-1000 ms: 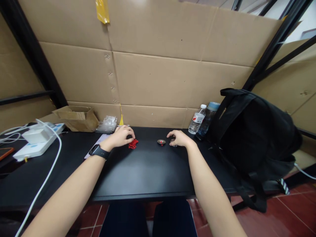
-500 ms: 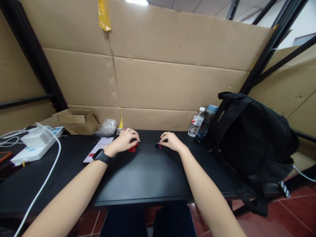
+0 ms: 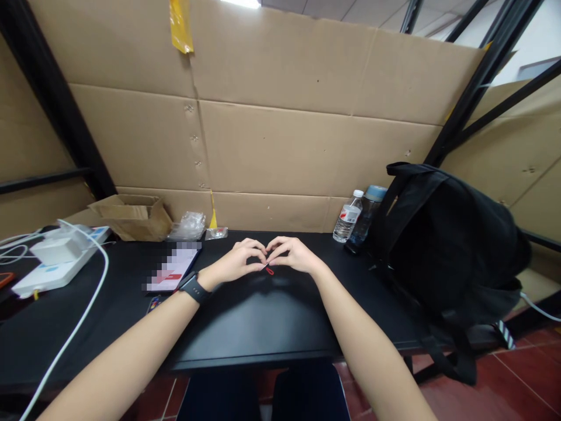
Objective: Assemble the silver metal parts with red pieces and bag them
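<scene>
My left hand [image 3: 241,259] and my right hand [image 3: 293,255] meet fingertip to fingertip above the black tabletop. Between them is a small dark piece with a thin red cord loop [image 3: 270,271] hanging just below the fingers. My right thumb and fingers pinch this piece, and my left thumb and fingertips close on its other side. Its exact kind is too small to make out. A dark watch [image 3: 194,287] is on my left wrist. The red cord bundle seen earlier does not show; my left hand may cover it.
Left of my hands lies a phone [image 3: 173,269]. Behind it are a crumpled clear plastic bag [image 3: 189,225], a small clear packet [image 3: 217,233] and an open cardboard box [image 3: 134,216]. A white power strip [image 3: 65,266] sits far left. Two bottles [image 3: 349,216] and a black backpack [image 3: 447,245] stand right.
My left hand has moved right, off the spot where red cord lay. My right hand has moved left with the small dark piece and red loop, and the hands now meet.
</scene>
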A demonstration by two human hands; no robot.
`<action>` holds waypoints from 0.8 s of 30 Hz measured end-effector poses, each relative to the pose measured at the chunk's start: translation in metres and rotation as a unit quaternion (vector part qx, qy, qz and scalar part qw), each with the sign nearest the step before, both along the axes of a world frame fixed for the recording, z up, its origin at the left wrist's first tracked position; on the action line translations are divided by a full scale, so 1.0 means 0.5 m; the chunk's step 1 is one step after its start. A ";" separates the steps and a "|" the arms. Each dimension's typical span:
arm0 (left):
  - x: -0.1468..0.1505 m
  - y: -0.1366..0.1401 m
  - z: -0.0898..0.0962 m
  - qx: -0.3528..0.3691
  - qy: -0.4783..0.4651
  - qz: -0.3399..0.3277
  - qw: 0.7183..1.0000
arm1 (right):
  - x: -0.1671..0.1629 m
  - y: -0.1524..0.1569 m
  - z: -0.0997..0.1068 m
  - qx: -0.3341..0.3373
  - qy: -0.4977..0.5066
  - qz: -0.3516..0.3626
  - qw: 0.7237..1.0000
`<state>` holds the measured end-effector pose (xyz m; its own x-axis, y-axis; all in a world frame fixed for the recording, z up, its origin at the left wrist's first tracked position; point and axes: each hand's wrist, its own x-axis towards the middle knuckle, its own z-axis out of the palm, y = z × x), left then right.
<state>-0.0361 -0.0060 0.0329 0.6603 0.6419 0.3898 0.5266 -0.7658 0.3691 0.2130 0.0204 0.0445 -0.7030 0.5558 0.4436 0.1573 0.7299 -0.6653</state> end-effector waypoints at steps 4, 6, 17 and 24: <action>-0.003 0.000 0.004 0.007 0.015 0.001 1.000 | 0.008 0.006 0.001 0.013 -0.062 0.002 0.998; -0.006 0.001 0.006 0.016 0.025 0.006 1.000 | 0.015 0.006 0.005 0.002 -0.101 0.009 0.995; -0.079 0.042 0.013 0.072 0.039 0.107 0.991 | 0.102 0.014 0.042 -0.156 -0.060 -0.097 0.981; -0.152 0.076 -0.003 0.025 0.095 0.158 0.983 | 0.185 0.061 0.002 -0.219 -0.034 -0.287 0.932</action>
